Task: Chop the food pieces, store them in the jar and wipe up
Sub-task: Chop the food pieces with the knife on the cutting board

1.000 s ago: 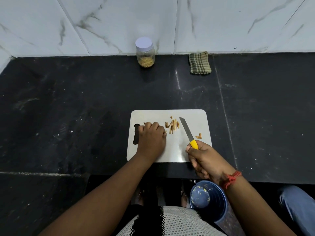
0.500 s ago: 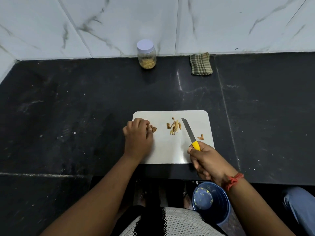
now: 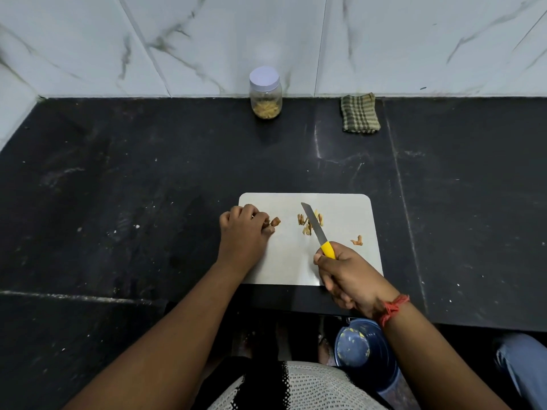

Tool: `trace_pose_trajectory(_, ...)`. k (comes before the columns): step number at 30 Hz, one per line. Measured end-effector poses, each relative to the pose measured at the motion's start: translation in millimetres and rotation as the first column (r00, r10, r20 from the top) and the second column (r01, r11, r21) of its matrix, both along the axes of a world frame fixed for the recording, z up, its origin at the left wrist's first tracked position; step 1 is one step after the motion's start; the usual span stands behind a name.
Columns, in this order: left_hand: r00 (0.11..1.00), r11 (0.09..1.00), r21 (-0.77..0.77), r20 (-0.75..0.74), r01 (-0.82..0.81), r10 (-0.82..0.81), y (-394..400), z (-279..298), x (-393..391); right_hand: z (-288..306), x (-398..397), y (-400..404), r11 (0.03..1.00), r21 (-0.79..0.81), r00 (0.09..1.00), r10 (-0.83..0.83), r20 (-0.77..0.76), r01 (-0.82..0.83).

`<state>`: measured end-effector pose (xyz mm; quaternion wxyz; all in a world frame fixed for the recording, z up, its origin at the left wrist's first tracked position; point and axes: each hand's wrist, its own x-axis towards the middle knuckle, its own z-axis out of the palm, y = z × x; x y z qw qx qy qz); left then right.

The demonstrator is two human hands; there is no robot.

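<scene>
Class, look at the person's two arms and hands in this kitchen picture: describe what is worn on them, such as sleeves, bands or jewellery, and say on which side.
Both forearms are bare, with no sleeves in view. The right hand has a red-orange thread band tied round its wrist, its ends frayed. The left hand and its wrist show no band, watch or ring that can be made out.

Black stone counter (image 3: 118, 187) is backed by a white marble-veined wall (image 3: 207, 39). Below the counter's front edge, a blue bucket (image 3: 367, 350) is seen, with yellowish scraps stuck inside. Right of the bucket, blue fabric (image 3: 524, 368) is partly cut off.
</scene>
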<state>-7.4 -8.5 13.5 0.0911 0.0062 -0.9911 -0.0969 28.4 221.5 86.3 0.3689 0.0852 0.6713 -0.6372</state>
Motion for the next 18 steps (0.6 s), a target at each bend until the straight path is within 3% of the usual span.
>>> trace_pose_trajectory(11, 0.974, 0.970, -0.120, -0.058, 0.212, -0.220, 24, 4, 2, 0, 0, -4, 1.000, 0.027, 1.000, 0.014, -0.011, -0.013)
trace_pose_trajectory(14, 0.968, 0.968, -0.087, -0.073, 0.235, -0.241, 33, -1, 12, -1, 0, -3, 0.999, 0.051, 1.000, 0.006, -0.021, -0.005)
trace_pose_trajectory(18, 0.978, 0.982, -0.019, -0.081, 0.191, -0.191, 33, -6, 20, -8, 3, -4, 0.965, 0.255, 0.993, 0.089, -0.077, -0.067)
